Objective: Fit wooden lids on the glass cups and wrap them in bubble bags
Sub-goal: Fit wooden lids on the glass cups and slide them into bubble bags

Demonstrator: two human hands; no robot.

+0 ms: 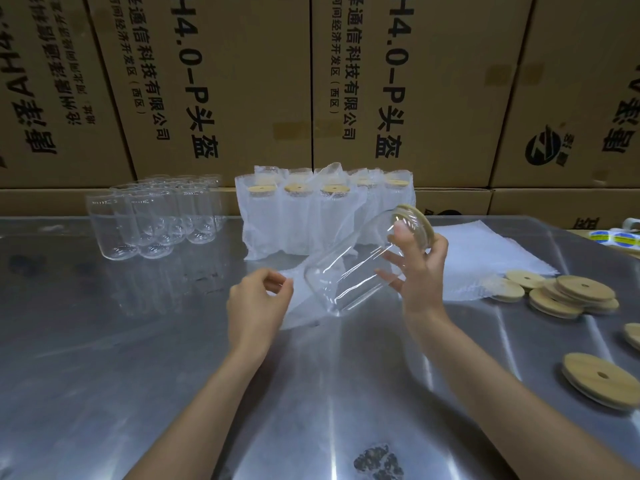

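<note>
A clear glass cup [349, 268] capped with a round wooden lid [414, 218] is gripped tilted by the right hand [420, 271]. A white bubble bag [298, 306] on the steel bench [138, 358] is pinched by the left hand [258, 303].

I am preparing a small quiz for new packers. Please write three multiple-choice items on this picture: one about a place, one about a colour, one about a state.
1. Where do the empty glass cups stand?
A. far left
B. far right
C. near edge

2. What colour are the loose lids?
A. black
B. light wood
C. red

3. How is the cup in the right hand?
A. upright, open
B. tilted, lidded
C. already bagged

Answers: 1 A, they cluster at the far left; 2 B, pale wood discs; 3 B, it leans with a lid on.
</note>
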